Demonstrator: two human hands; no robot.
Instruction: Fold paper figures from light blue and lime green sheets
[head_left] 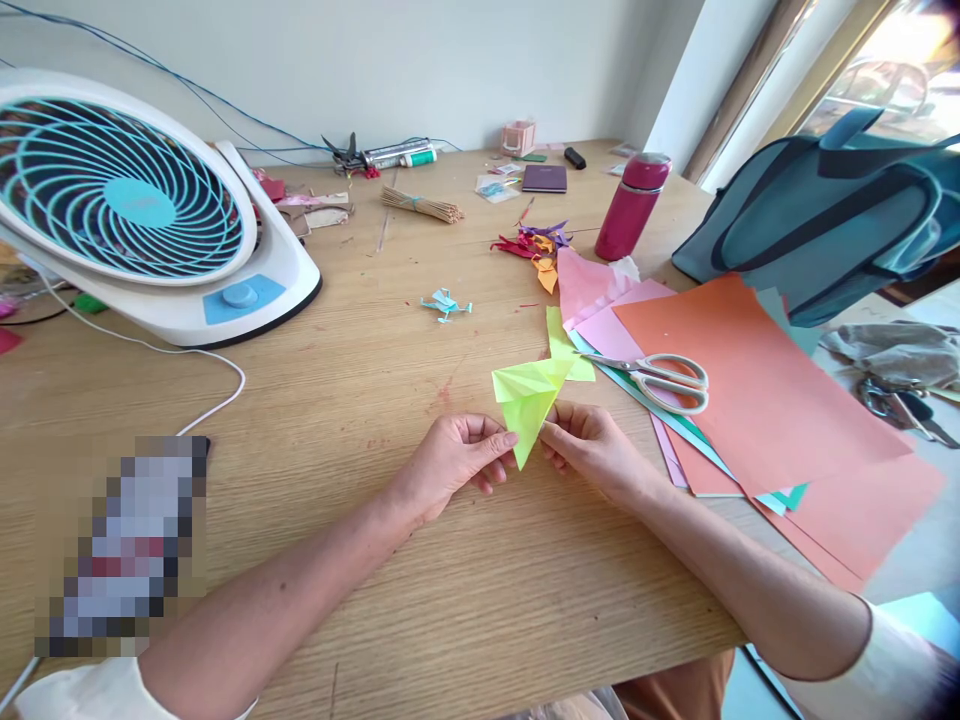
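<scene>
A folded sheet of yellow-green paper (525, 400) with creases is held up over the wooden table, its narrow point downward. My left hand (461, 452) pinches its lower left edge between thumb and fingers. On the other side, my right hand (589, 445) grips the right edge near the bottom. Just behind lies another piece of yellow-green paper (556, 335). White-handled scissors (667, 382) rest on coloured sheets to the right of my right hand. A small light-blue folded paper figure (447, 304) sits on the table beyond my left hand.
Orange paper (750, 370) and other coloured sheets cover the right side. A red bottle (634, 208) and blue bag (810, 210) stand behind them. At left are a fan (255, 230) and a blurred-out object (127, 550). Folded paper pieces (544, 262) and a stick bundle (422, 204) lie farther back.
</scene>
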